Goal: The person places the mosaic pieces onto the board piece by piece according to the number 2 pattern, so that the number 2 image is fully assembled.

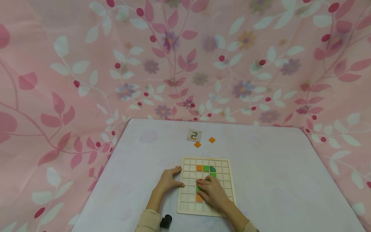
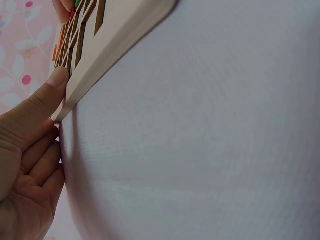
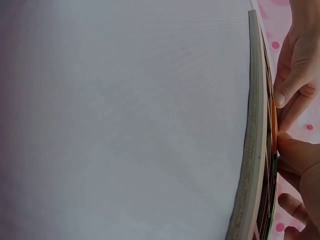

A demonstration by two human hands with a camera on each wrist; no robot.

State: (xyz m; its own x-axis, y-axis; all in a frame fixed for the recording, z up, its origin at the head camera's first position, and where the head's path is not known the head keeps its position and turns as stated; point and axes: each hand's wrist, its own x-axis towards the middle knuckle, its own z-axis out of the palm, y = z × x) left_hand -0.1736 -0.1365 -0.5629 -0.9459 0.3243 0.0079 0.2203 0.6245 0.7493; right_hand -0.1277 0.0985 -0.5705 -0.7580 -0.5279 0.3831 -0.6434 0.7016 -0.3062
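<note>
A wooden grid board (image 1: 186, 207) lies on the table in front of me, with coloured tiles in some cells. My left hand (image 1: 168, 180) rests along the board's left side; its thumb (image 2: 59, 77) touches the raised rim. My right hand (image 1: 214, 191) is over the board's middle, fingertips on or beside a red tile (image 1: 199, 179). A green tile (image 1: 198, 188) shows between its index finger and thumb. Below lies an orange tile (image 1: 199, 198). Higher up are another orange tile (image 1: 199, 168), a green square (image 1: 206, 168) and a dark green rounded piece (image 1: 212, 169). The hand hides several cells.
Beyond the board lie a card with a printed 2 (image 1: 194, 135) and two loose orange tiles, one near the card (image 1: 197, 145) and one farther right (image 1: 212, 140). A black object (image 1: 166, 221) sits by the left sleeve. Floral curtain (image 1: 185, 64) surrounds the white table (image 1: 275, 174).
</note>
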